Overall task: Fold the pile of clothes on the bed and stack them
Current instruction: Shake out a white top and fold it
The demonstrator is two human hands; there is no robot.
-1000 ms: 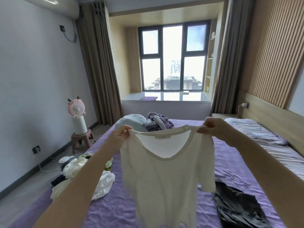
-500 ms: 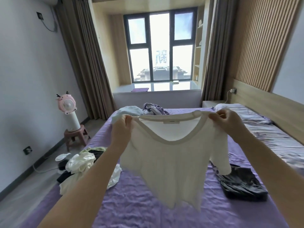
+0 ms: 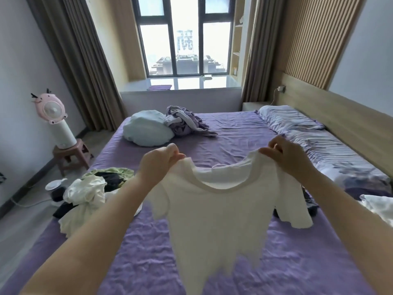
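Note:
A white short-sleeved T-shirt (image 3: 217, 220) hangs spread out in the air over the purple bed (image 3: 234, 133). My left hand (image 3: 158, 161) pinches its left shoulder and my right hand (image 3: 286, 156) pinches its right shoulder. The hem trails low, close to the sheet. A pile of unfolded white, green and dark clothes (image 3: 91, 188) lies at the bed's left edge. A dark garment (image 3: 311, 206) lies on the bed to the right, mostly hidden behind the shirt's sleeve.
A pale blue pillow (image 3: 146, 130) and a crumpled lilac-grey heap (image 3: 185, 122) sit at the far end of the bed. Patterned bedding (image 3: 323, 145) runs along the right side by the wooden headboard. A pink fan (image 3: 53, 116) stands on a stool at left.
Both hands have lowered the shirt toward the bed and the view has tilted down. The shirt's body swings forward under my hands.

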